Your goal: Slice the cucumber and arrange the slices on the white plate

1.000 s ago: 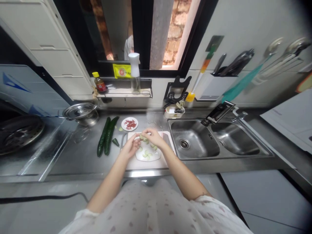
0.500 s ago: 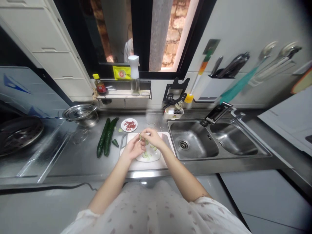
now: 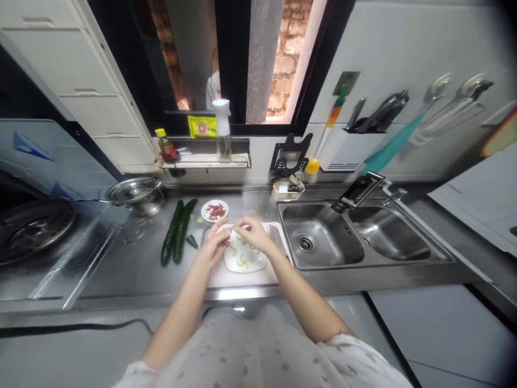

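Observation:
My left hand (image 3: 213,248) and my right hand (image 3: 251,235) meet fingertip to fingertip above the far left part of a white plate (image 3: 231,265). Between their pinched fingers is a small cucumber slice (image 3: 230,232), mostly hidden. Thin cucumber slices (image 3: 244,262) lie on the plate in curved, flower-like groups. Under the plate is a pale cutting board (image 3: 226,279). A dark knife blade or patch (image 3: 275,235) shows at the board's right side; which it is I cannot tell.
Two whole cucumbers (image 3: 177,233) and a cut cucumber end (image 3: 191,241) lie left of the board. Behind stands a small white dish (image 3: 205,216) with chopped red bits (image 3: 215,210). To the right is a double sink (image 3: 323,237); a lidded steel pot (image 3: 139,196) stands at the left.
My hands have shifted slightly left and apart at the palms, fingertips still together. More of the plate and its slices shows. The view has tilted slightly upward.

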{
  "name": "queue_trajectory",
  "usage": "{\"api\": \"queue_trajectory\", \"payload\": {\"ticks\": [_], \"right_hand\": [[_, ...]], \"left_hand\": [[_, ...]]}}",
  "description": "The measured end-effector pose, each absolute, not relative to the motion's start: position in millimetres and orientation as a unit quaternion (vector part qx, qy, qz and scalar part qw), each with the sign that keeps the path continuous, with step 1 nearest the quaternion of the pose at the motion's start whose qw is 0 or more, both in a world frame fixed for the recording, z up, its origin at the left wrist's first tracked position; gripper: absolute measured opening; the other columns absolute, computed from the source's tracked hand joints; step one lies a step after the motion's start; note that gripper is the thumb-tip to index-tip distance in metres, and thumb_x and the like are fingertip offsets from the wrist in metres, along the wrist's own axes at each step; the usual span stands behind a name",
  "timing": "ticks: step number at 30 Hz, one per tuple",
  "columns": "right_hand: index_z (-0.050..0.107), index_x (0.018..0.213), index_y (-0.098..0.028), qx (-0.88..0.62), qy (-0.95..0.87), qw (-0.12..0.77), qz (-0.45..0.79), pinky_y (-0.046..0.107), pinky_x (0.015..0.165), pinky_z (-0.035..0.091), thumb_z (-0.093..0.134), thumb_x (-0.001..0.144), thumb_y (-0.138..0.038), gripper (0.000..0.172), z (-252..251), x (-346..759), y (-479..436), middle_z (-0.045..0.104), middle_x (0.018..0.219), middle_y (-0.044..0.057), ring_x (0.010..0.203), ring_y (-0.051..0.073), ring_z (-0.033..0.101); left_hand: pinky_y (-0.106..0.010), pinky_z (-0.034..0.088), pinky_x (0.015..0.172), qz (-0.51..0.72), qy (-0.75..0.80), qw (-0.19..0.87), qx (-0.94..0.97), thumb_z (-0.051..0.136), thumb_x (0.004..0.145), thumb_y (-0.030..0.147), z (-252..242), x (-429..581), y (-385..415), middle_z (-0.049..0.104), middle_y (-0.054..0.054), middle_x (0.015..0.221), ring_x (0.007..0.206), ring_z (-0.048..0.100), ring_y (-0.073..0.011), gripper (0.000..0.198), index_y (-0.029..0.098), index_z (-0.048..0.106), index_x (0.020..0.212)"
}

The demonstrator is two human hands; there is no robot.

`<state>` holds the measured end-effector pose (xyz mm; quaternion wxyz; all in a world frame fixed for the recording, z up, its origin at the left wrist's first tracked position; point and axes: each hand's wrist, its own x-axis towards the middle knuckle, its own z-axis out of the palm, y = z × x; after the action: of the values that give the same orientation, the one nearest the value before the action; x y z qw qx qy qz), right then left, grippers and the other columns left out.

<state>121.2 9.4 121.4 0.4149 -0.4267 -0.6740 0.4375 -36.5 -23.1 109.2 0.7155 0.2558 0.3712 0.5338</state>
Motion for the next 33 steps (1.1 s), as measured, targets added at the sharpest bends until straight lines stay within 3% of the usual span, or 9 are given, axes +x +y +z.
{"api": "queue_trajectory", "payload": {"ticks": [4, 11, 23, 33], "right_hand": [[0.064, 0.077, -0.017, -0.403, -0.679, 0.4, 0.464, 0.025, 0.068, 0.044, 0.061, 0.078, -0.038, 0.021, 125, 123, 8, 0.063, 0.077, 0.0, 0.074, 0.014, 0.057], [0.065, 0.075, -0.017, -0.409, -0.696, 0.372, 0.459, 0.023, 0.064, 0.043, 0.061, 0.078, -0.035, 0.019, 127, 124, 8, 0.062, 0.071, 0.0, 0.072, 0.014, 0.057], [0.066, 0.069, -0.015, -0.455, -0.681, 0.352, 0.454, 0.023, 0.063, 0.043, 0.056, 0.073, -0.024, 0.014, 103, 118, 18, 0.061, 0.063, -0.001, 0.064, 0.013, 0.056], [0.066, 0.069, -0.015, -0.547, -0.706, 0.226, 0.389, 0.02, 0.058, 0.037, 0.061, 0.073, -0.024, 0.011, 69, 116, 30, 0.064, 0.063, -0.001, 0.062, 0.011, 0.055]], "left_hand": [[-0.018, 0.038, 0.056, 0.561, 0.4, 0.652, 0.317, 0.079, 0.061, 0.02, 118, -35, -25, 0.059, 0.005, 0.067, 0.056, 0.05, -0.0056, 0.057, 0.02, 0.058, 0.113], [-0.023, 0.043, 0.073, 0.579, 0.438, 0.566, 0.392, 0.079, 0.061, 0.021, 119, -32, -29, 0.063, 0.002, 0.075, 0.071, 0.057, -0.0105, 0.053, 0.018, 0.058, 0.109], [-0.02, 0.041, 0.066, 0.571, 0.482, 0.506, 0.431, 0.076, 0.063, 0.02, 102, -29, -26, 0.058, 0.002, 0.074, 0.069, 0.053, -0.0109, 0.045, 0.021, 0.057, 0.104], [-0.02, 0.039, 0.065, 0.541, 0.548, 0.47, 0.431, 0.072, 0.058, 0.012, 60, -32, -17, 0.058, 0.003, 0.07, 0.064, 0.051, -0.0108, 0.034, 0.02, 0.063, 0.091]]}}
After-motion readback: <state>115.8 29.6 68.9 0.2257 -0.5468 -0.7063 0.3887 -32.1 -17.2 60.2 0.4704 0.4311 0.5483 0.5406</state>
